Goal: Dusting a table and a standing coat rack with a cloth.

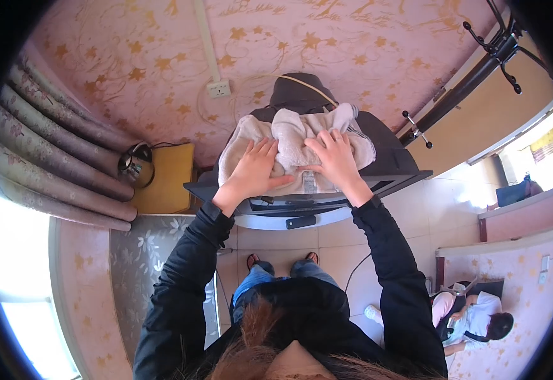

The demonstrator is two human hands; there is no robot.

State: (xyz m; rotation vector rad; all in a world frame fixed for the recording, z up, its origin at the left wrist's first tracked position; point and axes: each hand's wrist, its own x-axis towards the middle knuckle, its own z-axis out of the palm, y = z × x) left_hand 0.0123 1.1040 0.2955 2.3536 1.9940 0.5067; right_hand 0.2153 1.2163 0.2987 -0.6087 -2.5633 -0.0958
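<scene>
A light beige terry towel (286, 128) lies bunched over the top of a black television (390, 152), a bulky CRT type. My left hand (257, 168) rests on the towel's left part, fingers apart and thumb pointing right. On its right part lies my right hand (333, 154), fingers spread and slightly bent, a ring on one finger. Cloth bulges up between the two hands. A darker stripe shows at the towel's front edge, and more stripes show at its right end. Whether either hand pinches the cloth is hard to see.
A yellow board-like surface (172, 175) with a glass-and-metal kettle-like object (136, 164) is at the left, beside grey curtains (53, 142). A black coat stand (476, 71) leans into view at the right. A cable (309, 85) runs behind the television. Another person (480, 318) sits at the lower right.
</scene>
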